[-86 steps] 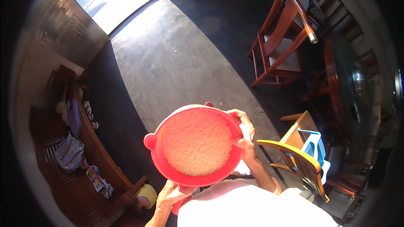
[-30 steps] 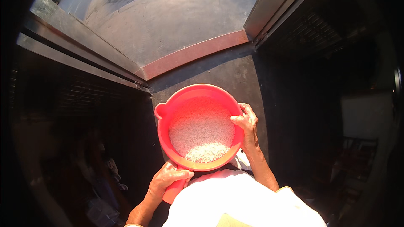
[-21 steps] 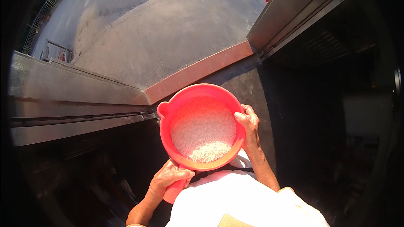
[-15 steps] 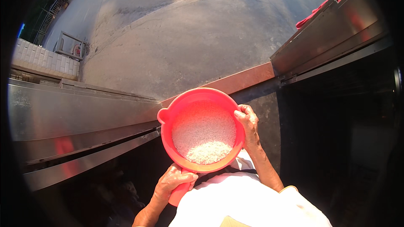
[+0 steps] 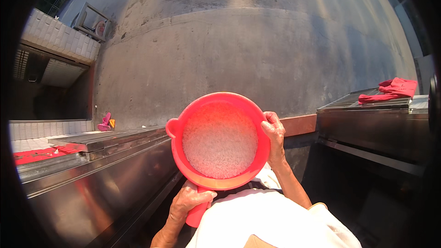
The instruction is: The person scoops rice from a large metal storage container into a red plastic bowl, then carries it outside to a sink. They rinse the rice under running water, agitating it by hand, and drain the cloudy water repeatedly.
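Note:
A red plastic ladle [image 5: 177,158] with a round bowl and a short lip on its left side is held level in front of my body. White grains that look like rice [image 5: 220,142] cover the bottom of its bowl. My left hand [image 5: 188,200] is closed around the ladle's handle, thumb lying on top. On the opposite side, my right hand [image 5: 274,133] pinches the rim, with its thumb over the edge and the fingers mostly out of sight behind the wall.
Metal door panels stand at left [image 5: 105,188] and right [image 5: 367,133], with a reddish sill [image 5: 299,124] between. Beyond lies a concrete yard [image 5: 206,55]. Red cloth [image 5: 392,89] drapes over the right panel's top. At left are pink slippers [image 5: 106,121] and a metal frame [image 5: 92,22] by a tiled wall.
The view has shifted forward past the door panels, showing more yard and the left doorway. Both hands keep their hold on the ladle, and the bright sunlit patch on the grains is gone.

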### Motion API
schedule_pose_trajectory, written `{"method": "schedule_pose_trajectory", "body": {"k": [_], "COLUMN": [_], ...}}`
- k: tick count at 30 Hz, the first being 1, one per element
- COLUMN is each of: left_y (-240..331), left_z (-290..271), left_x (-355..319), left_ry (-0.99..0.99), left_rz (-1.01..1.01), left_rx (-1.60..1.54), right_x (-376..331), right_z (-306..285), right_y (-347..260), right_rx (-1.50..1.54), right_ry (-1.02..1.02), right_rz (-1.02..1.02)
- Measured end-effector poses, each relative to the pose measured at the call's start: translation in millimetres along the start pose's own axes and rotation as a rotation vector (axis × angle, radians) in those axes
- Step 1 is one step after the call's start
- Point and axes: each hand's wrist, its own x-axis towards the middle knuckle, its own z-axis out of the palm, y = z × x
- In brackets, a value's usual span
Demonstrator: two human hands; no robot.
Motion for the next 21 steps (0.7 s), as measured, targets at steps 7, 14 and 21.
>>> {"method": "schedule_pose_trajectory", "body": {"k": [7, 14, 21], "left_y": [12.4, 4.1, -16.5], "left_z": [-116.0, -189.7, -272.0], "left_x": [96.9, 188.1, 289.8], "left_ry": [0.063, 0.146, 0.22], "left_rz": [0.136, -0.026, -0.293], "left_rx": [0.213, 0.259, -0.206], "right_x": [129.7, 270.1, 415.8], "right_z": [66.4, 119.3, 178.1], "right_y": [-49.7, -66.6, -87.6], "right_rx": [0.119, 0.131, 0.114], "right_ry": [-0.094, -0.226, -0.294], "right_rz": [-0.08, -0.045, 0.019]}}
